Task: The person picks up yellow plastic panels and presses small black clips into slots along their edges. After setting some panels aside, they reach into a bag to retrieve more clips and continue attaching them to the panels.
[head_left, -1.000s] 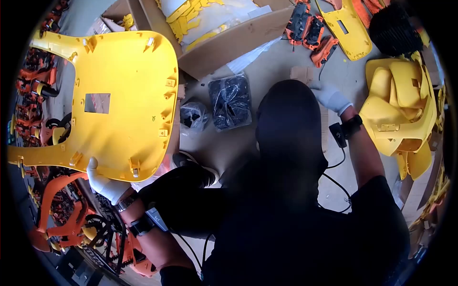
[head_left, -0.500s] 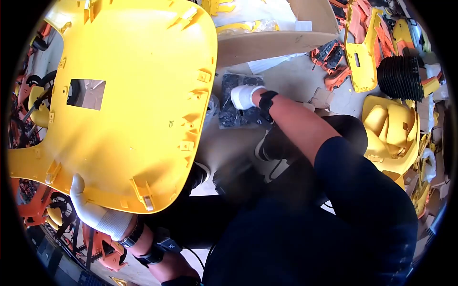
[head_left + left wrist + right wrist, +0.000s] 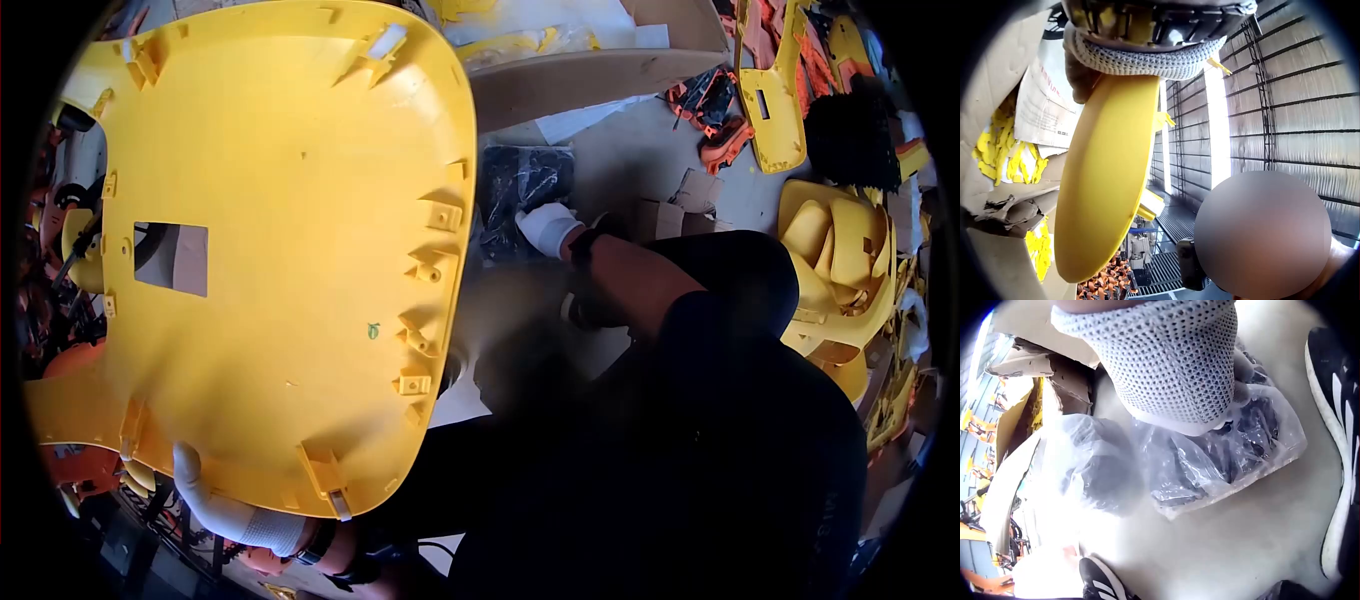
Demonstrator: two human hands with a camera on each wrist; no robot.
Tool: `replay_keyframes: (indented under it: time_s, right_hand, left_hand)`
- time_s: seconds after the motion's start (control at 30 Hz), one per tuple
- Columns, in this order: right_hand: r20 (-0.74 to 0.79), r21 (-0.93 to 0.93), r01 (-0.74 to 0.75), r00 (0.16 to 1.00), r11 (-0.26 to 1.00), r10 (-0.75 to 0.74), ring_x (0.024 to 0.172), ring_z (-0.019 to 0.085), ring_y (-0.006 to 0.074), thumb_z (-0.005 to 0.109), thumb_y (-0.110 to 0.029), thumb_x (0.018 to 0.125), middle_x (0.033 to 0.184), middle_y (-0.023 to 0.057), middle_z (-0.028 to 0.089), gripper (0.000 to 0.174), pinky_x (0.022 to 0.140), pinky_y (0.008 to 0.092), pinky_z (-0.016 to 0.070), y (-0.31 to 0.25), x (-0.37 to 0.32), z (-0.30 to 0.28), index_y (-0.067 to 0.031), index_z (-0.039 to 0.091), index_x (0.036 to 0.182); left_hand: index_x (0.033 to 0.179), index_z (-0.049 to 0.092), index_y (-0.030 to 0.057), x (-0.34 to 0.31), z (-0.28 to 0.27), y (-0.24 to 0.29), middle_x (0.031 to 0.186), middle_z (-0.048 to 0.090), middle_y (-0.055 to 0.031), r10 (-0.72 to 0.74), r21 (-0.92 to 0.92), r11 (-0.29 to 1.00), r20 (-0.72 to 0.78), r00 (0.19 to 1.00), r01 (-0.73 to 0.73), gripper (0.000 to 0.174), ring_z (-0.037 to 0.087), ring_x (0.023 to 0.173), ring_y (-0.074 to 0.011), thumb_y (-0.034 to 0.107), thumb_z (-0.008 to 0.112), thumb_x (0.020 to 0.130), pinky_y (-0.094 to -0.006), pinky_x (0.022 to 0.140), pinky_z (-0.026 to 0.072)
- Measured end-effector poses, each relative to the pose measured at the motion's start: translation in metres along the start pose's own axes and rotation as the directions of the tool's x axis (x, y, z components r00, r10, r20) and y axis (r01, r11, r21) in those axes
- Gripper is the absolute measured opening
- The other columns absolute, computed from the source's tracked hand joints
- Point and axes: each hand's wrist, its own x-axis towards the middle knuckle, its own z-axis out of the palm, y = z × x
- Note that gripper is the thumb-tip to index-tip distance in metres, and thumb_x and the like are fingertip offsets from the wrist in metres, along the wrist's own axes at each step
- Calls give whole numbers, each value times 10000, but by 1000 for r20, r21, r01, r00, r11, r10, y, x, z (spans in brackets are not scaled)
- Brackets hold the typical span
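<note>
No word, number or brand name reads clearly in any view. Left wrist view: printed sheet (image 3: pixel 1047 115) by the cartons carries a line of red lettering, blurred past reading; finer dark print below it, same problem; small dark symbols near its lower edge, too small to identify. Head view: pale letters run along the side of the dark shirt (image 3: pixel 824 515), too faint to make out. Small green mark on the yellow panel (image 3: pixel 270 200), cannot tell whether lettering or scribble. Right wrist view: white stripes on both black shoes, larger one (image 3: pixel 1339 403) and smaller one (image 3: pixel 1100 580); no lettering legible on either.
</note>
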Motion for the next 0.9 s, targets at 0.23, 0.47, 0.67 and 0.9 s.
replay_keyframes:
  time_s: [0.23,0.47,0.67,0.9]
  right_hand:
    - [-39,-50,39,998,998,-41,878,730,367,496,-123,935,984,194,735,367,733,493,580,0,4,10,-32,565,1284]
    - [35,19,46,998,999,-46,1024,709,362,530,-127,933,1152,172,715,316,798,556,583,2,10,0,-85,670,1213]
    - [-1,280,2,1000,960,-2,998,687,401,603,-148,848,1080,200,712,325,849,481,552,1,9,9,-76,673,1157]
    - [62,403,-22,998,915,-3,1047,667,408,635,-148,807,1101,216,702,318,895,467,536,5,16,13,-38,708,1097]
  left_hand:
    - [1206,604,-29,3,9,4,1248,610,-140,237,221,954,-143,961,-203,349,601,1110,-248,236,586,979,-370,1012,462]
    - [1248,591,-24,7,-5,7,1245,608,-130,261,244,944,-149,954,-221,358,599,1117,-222,239,529,1013,-367,1027,453]
    - [1270,576,-33,2,3,4,1263,601,-132,227,225,956,-149,962,-191,363,596,1132,-221,231,501,1031,-362,1041,455]
    - [1275,577,-40,0,9,0,1287,596,-138,293,278,930,-173,940,-239,363,587,1153,-233,218,475,1040,-360,1047,453]
